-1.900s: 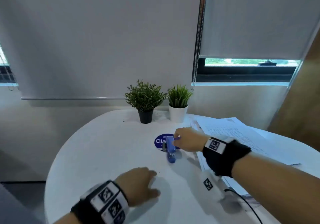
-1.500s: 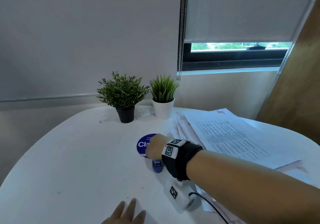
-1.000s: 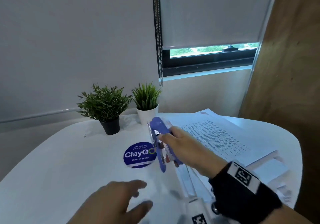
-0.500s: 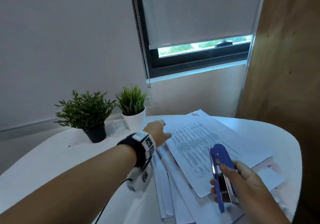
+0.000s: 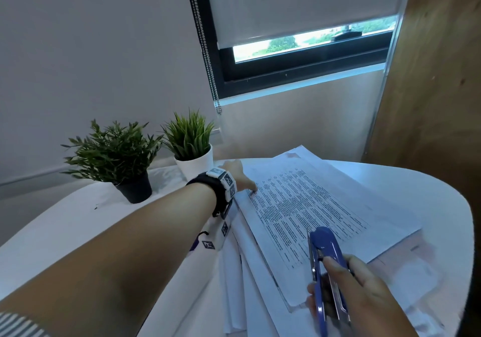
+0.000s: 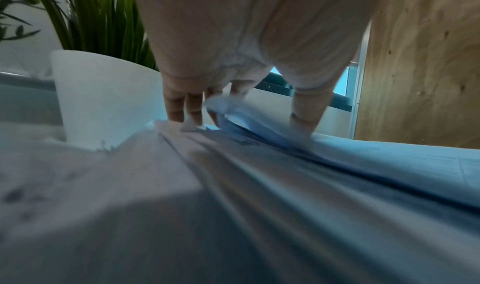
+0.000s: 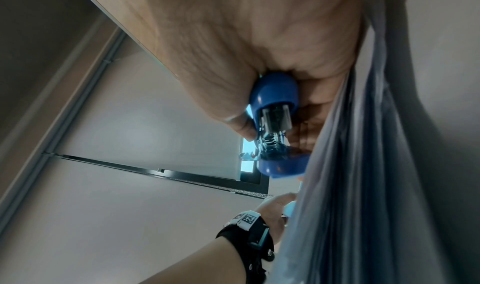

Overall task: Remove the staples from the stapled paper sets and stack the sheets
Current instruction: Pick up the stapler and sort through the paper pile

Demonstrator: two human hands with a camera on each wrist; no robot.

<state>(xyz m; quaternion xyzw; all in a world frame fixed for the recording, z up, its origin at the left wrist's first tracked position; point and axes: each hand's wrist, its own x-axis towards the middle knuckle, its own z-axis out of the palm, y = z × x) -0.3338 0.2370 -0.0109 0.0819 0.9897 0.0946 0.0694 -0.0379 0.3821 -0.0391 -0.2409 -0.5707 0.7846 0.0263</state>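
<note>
Two potted plants (image 5: 145, 159) stand left of the paper pile (image 5: 312, 206) on the table (image 5: 65, 222), below the window (image 5: 307, 60).

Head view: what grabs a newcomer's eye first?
The blue stapler gripped in the right hand at bottom right, over a fanned pile of printed papers. The left hand stretches across to the pile's far corner, beside two potted plants at the table's back edge.

no text can be read; print on the top sheet (image 5: 307, 206) is too small.
</note>
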